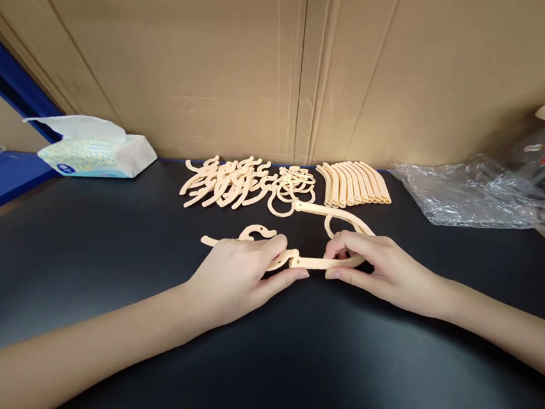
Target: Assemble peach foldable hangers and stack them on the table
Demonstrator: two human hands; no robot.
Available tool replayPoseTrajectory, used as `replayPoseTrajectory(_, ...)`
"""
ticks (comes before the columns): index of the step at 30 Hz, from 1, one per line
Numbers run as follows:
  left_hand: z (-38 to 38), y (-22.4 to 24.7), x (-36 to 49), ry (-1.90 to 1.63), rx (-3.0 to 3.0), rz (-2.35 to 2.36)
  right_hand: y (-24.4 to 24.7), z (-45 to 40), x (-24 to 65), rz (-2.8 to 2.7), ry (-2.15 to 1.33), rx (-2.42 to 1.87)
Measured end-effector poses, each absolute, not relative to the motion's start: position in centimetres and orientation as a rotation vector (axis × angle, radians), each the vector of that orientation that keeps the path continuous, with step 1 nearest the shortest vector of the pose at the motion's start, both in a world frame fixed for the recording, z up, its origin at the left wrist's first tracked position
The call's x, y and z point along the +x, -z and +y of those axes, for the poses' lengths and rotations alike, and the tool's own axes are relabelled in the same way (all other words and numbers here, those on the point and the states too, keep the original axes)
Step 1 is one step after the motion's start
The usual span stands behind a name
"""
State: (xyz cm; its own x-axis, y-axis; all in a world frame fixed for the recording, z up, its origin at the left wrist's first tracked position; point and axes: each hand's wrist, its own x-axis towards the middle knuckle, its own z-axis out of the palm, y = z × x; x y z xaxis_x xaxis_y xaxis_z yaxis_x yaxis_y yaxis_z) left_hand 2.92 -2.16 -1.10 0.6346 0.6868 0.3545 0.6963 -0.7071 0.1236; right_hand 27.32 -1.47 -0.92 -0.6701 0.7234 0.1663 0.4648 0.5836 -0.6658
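My left hand is closed around a beige plastic hanger hook; its curved top and one end stick out past the fingers. Between finger and thumb of my right hand is a beige curved hanger arm. The end of this arm, with a small hole, meets the hook piece at my left fingertips; whether they are joined I cannot tell. A second curved arm extends behind my right fingers, and part of a ring-shaped piece shows there too. My right fingers hide where these parts meet.
Behind my hands lie a pile of hook pieces, several ring-shaped pieces and a row of curved arms. A tissue pack stands at the left, a clear plastic bag at the right. Cardboard walls the back of the black table.
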Motion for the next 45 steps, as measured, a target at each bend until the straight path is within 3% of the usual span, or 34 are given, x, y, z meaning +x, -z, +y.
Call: replayPoseTrajectory(45, -1.99, 0.75, 2.88, 0.383, -2.678, -0.897, 1.14, -1.64, 27.45, -2.469, -0.65, -0.893)
